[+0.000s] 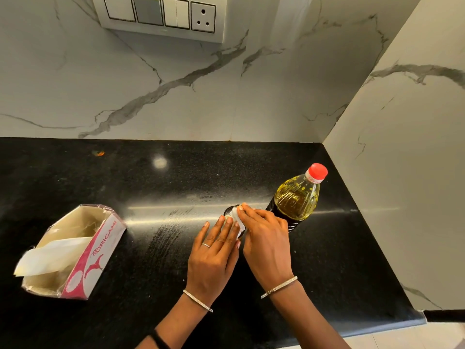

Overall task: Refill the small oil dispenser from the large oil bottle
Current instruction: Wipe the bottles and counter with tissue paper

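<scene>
We find the small oil dispenser [230, 210] on the black countertop [156, 260], near its right end, almost wholly covered by the two hands, so that only a dark bit of its rim shows. Whether it is open or capped we cannot tell. The left hand [216, 250] wraps it from the near left side, fingers laid over the body and thumb tucked in front. We take this as a steadying grip, so that the little vessel does not slide or tip on the polished stone. The right hand [266, 238] comes over from the other side and pinches a folded white tissue [236, 219] against the top of the dispenser, which looks to us like wiping off oil around the neck or mouth. The large oil bottle [297, 201] stands upright just behind the right hand, touching or nearly touching it, with its red cap [317, 172] on. It is parked close because it belongs to the same job, yet back far enough to leave the hands room. Since it is capped and a tissue is in use, we judge that the pouring is probably over and this is cleanup, though we cannot see the dispenser's level. Well apart on the left lies the opened tissue box [83, 250], one sheet drooping out, within easy reach for another wipe. Above, on the marble wall, sits a switch panel [161, 15].
</scene>
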